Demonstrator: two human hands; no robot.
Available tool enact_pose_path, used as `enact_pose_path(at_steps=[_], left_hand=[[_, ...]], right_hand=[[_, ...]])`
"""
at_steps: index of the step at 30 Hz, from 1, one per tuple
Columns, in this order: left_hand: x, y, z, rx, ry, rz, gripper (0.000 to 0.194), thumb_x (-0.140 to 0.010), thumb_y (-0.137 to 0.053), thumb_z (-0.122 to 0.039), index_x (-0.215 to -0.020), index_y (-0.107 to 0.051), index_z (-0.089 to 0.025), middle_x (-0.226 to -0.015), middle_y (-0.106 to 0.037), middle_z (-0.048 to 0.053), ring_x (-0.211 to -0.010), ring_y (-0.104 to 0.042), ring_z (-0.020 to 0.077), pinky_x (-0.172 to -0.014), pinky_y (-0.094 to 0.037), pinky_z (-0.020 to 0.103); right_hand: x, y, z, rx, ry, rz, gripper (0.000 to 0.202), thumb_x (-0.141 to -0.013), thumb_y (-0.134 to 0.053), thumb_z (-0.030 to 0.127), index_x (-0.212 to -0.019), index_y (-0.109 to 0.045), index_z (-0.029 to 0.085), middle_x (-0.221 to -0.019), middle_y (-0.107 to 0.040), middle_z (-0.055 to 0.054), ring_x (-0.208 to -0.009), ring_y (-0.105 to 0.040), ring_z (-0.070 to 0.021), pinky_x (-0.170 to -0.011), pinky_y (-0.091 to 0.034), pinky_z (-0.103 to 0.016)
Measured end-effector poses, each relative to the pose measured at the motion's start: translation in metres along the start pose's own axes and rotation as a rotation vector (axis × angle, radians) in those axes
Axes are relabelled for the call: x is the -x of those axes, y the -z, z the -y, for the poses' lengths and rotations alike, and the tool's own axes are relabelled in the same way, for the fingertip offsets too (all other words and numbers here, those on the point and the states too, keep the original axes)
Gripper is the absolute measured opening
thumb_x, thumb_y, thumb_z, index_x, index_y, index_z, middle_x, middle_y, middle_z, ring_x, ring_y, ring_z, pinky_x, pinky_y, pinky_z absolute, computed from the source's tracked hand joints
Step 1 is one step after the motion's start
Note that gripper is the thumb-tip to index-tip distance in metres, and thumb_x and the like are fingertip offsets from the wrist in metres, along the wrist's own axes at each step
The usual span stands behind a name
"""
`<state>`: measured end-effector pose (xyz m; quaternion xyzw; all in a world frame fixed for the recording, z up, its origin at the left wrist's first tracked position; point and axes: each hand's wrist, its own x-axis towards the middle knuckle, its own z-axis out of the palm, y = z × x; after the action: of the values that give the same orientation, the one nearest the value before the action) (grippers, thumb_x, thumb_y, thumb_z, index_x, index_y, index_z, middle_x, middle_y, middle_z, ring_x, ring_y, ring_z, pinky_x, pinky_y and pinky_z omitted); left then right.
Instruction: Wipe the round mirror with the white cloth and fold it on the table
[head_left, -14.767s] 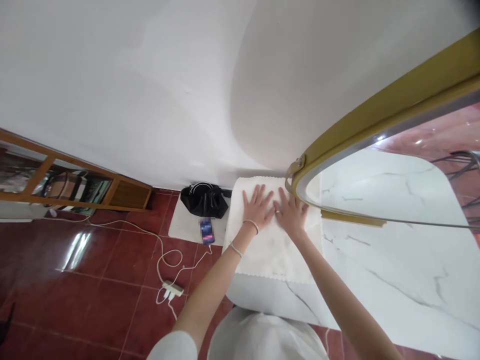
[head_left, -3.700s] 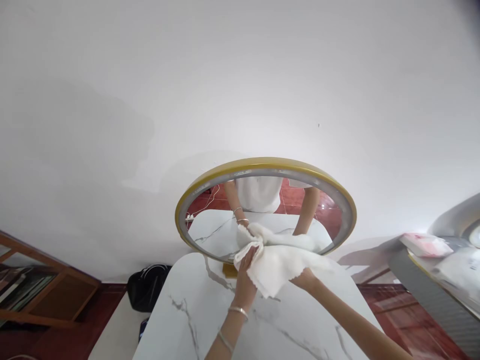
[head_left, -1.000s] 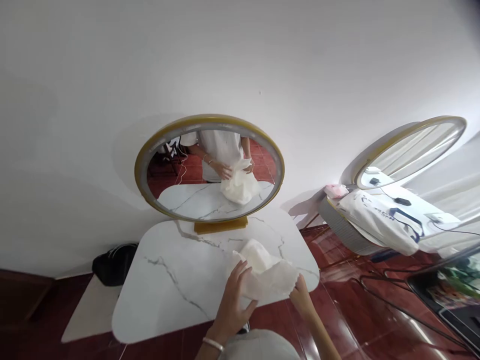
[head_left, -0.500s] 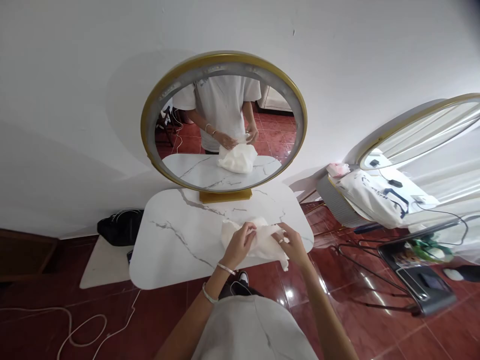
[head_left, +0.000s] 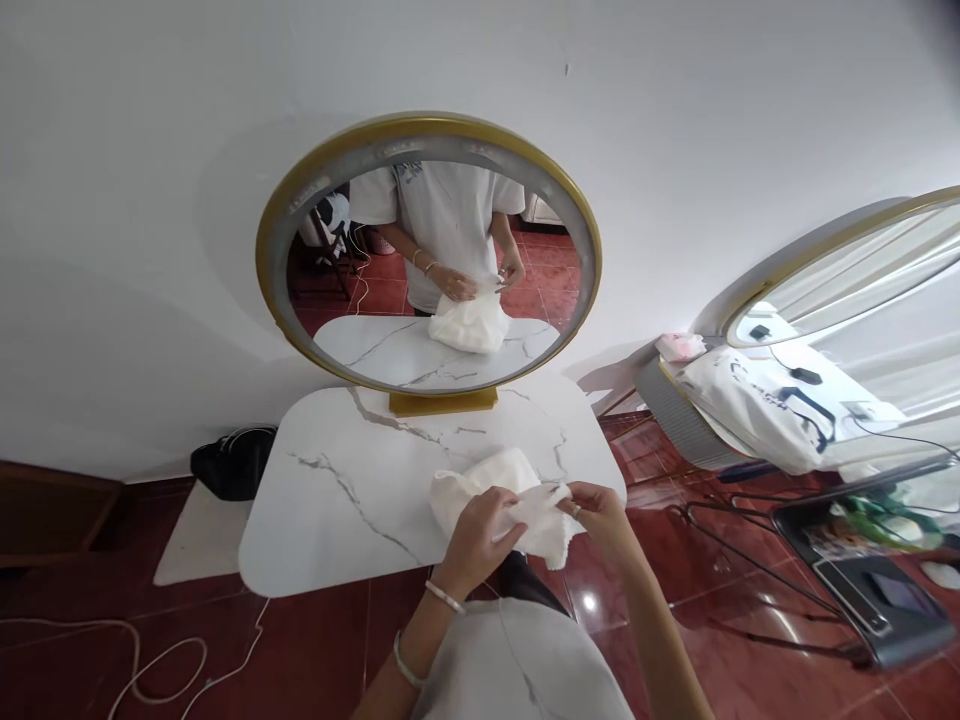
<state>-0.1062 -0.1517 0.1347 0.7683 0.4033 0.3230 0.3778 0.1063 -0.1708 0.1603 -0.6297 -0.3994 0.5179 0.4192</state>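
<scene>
A crumpled white plastic bag (head_left: 491, 472) lies at the front right of the white marble-patterned table (head_left: 322, 520), its zigzag edge hanging over the front. My left hand (head_left: 480, 535) is closed on the bag's gathered upper part, thumb and fingers pinching it. Opposite, my right hand (head_left: 600, 515), with a ring on one finger, pinches another bit of the same thin plastic, which stretches between the two hands. What the bag contains, if anything, does not show. The round mirror (head_left: 598, 250) reflects both hands and the bag.
The gold-rimmed mirror stands on a gold base (head_left: 442, 402) at the table's back. To the right are a second mirror (head_left: 840, 260), a side table (head_left: 686, 425) with a white printed bag (head_left: 757, 400), and a black chair (head_left: 885, 610). A black bag (head_left: 232, 463) and white cable (head_left: 172, 690) lie left.
Both hands have moved slightly nearer my body, drawing the bag's upper part along. My right fingers now pinch more closely at the plastic. The view has shifted a little.
</scene>
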Motion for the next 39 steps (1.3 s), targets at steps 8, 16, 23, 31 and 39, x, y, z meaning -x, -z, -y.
enact_pose_path(at_steps=[8, 16, 23, 31, 39], left_hand=[[-0.036, -0.028, -0.033, -0.183, -0.107, -0.014, 0.037, -0.086, -0.037, -0.002, -0.100, -0.062, -0.025, -0.114, -0.067, 0.002, -0.096, -0.067, 0.0157, -0.080, -0.054, 0.026], [-0.059, -0.059, -0.051, -0.184, 0.075, -0.052, 0.049, -0.072, -0.036, 0.001, -0.105, -0.062, -0.025, -0.112, -0.067, 0.002, -0.100, -0.066, 0.0169, -0.083, -0.053, 0.027], [-0.062, -0.071, -0.056, -0.055, 0.185, -0.048, 0.046, -0.070, -0.039, -0.001, -0.104, -0.059, -0.025, -0.106, -0.065, 0.004, -0.100, -0.063, 0.0191, -0.085, -0.051, 0.030], [-0.052, -0.071, -0.039, 0.066, 0.253, -0.142, 0.045, -0.072, -0.043, -0.002, -0.105, -0.063, -0.025, -0.111, -0.066, 0.005, -0.104, -0.063, 0.0207, -0.084, -0.053, 0.031], [-0.049, -0.060, -0.050, 0.108, 0.224, -0.068, 0.049, -0.066, -0.045, 0.001, -0.103, -0.064, -0.026, -0.111, -0.066, 0.003, -0.098, -0.064, 0.0190, -0.079, -0.053, 0.028]], right_hand=[[-0.046, 0.060, -0.013, -0.074, 0.084, 0.236, 0.032, -0.062, -0.083, 0.046, -0.080, -0.076, 0.020, -0.107, -0.072, -0.013, -0.096, -0.068, -0.0274, -0.086, -0.054, -0.037], [-0.062, 0.094, -0.001, -0.095, 0.198, 0.346, 0.025, -0.076, -0.074, 0.045, -0.083, -0.075, 0.021, -0.097, -0.072, -0.010, -0.097, -0.065, -0.0242, -0.087, -0.051, -0.034], [-0.058, 0.091, 0.004, 0.004, 0.193, 0.337, 0.030, -0.068, -0.080, 0.047, -0.084, -0.075, 0.022, -0.113, -0.067, -0.010, -0.104, -0.061, -0.0266, -0.085, -0.048, -0.033], [-0.044, 0.059, -0.036, -0.169, 0.082, 0.062, 0.049, -0.071, -0.071, 0.061, -0.054, -0.057, 0.018, -0.053, -0.047, 0.002, -0.054, -0.041, -0.0116, -0.054, -0.031, -0.025], [-0.042, 0.061, -0.030, -0.300, 0.014, 0.018, 0.038, -0.057, -0.084, 0.052, -0.072, -0.072, 0.019, -0.072, -0.068, -0.003, -0.066, -0.056, -0.0173, -0.063, -0.043, -0.028]])
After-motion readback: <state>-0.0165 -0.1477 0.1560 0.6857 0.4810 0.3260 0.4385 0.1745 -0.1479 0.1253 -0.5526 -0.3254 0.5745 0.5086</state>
